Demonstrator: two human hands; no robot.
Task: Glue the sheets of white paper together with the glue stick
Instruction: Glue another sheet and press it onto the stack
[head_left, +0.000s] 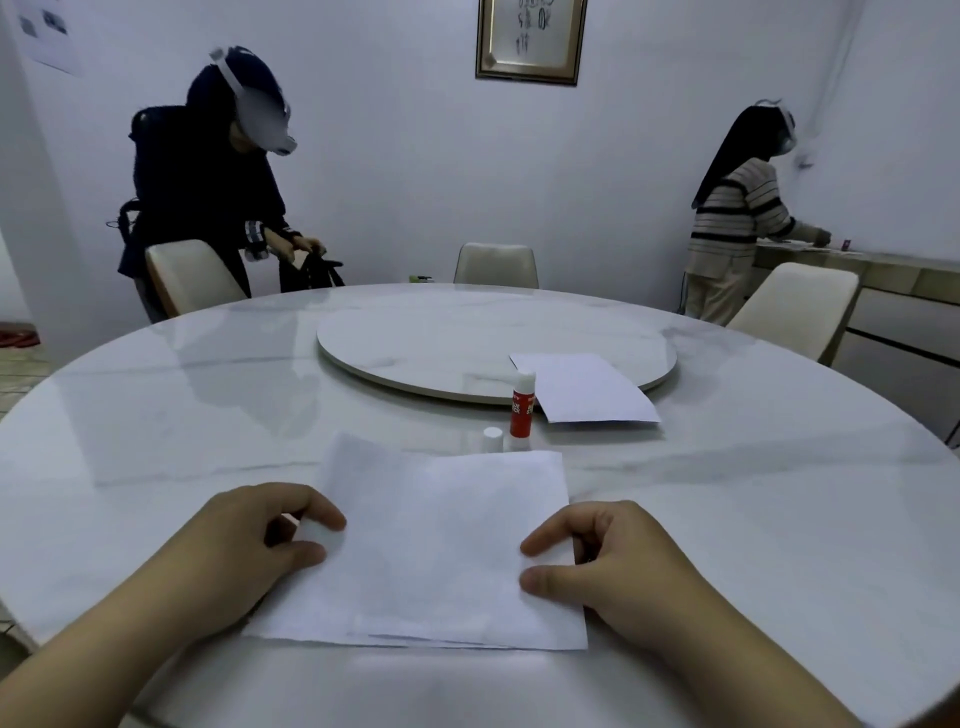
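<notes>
A stack of white paper sheets lies on the round marble table right in front of me, its top sheet skewed against the ones below. My left hand pinches the stack's left edge between thumb and curled fingers. My right hand pinches the right edge the same way. Beyond the stack a red glue stick stands upright with its cap off. Its white cap stands beside it. More white sheets lie partly on the turntable, to the right of the glue stick.
A round turntable sits at the table's centre. Pale chairs stand around the far side. One person in dark clothes stands at the back left, another in a striped top works at a counter on the right.
</notes>
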